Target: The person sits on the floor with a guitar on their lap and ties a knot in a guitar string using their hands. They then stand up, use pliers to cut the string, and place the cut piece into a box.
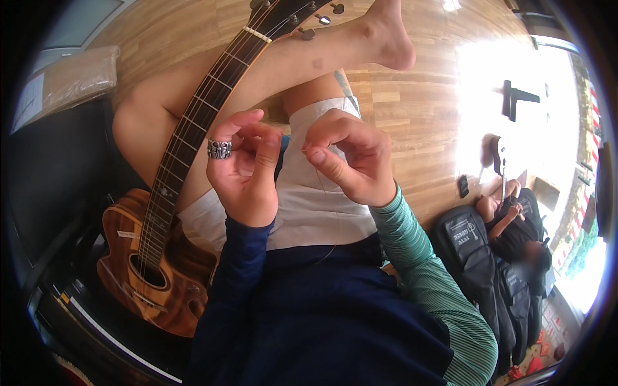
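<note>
My left hand (248, 161), with a wide silver ring, is curled with thumb and forefinger pressed together. What they pinch, if anything, is too small to make out. A dark blue-teal edge (282, 154) shows behind that thumb; I cannot tell whether it is held. My right hand (354, 157) is beside it, fingertips pinched on a thin thread (320, 180). The thread hangs from these fingers over the white shorts (315, 219) and is hard to follow further down. Both hands hover above my lap, a short gap between their fingertips.
An acoustic guitar (119, 241) leans at my left, its neck crossing my bare leg (283, 64). A wrapped package (80, 74) lies near a black seat (64, 167). At right, another person (521, 238) sits among black gig bags (463, 235) on the wooden floor (425, 116).
</note>
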`<state>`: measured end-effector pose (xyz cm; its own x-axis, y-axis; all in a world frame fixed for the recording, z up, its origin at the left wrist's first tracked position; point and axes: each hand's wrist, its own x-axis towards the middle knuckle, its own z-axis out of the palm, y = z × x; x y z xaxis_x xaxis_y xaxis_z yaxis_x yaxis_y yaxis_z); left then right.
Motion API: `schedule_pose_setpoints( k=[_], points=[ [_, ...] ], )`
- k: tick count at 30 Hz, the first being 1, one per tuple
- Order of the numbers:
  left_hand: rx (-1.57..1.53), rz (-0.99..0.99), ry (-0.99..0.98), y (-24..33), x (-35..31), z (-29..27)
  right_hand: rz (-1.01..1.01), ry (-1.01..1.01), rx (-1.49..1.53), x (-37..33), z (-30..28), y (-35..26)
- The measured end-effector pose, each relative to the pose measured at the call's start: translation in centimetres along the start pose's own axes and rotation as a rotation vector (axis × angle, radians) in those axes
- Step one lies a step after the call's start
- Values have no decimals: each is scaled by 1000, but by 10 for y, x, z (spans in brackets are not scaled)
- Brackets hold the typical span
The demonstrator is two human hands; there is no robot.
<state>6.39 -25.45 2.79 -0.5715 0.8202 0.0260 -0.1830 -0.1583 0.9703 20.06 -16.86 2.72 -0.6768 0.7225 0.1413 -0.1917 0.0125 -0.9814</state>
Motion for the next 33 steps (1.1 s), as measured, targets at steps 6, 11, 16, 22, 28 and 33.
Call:
schedule_pose_setpoints(
  k=[6,11,16,22,28,33],
  points=[
    [81,-39,-87,-3,3,-3,168,35,386,-3,-1,-1],
    [266,63,-66,20,-2,12,189,114,319,-4,-4,6],
    [295,289,-185,53,-3,15,227,160,258,-4,-5,1],
    [280,385,-291,55,3,5,208,161,231,-6,-3,-4],
    [262,384,-358,41,20,3,157,110,277,-7,-5,-17],
    [266,114,-347,10,13,11,185,25,258,-6,-8,-23]
  ],
)
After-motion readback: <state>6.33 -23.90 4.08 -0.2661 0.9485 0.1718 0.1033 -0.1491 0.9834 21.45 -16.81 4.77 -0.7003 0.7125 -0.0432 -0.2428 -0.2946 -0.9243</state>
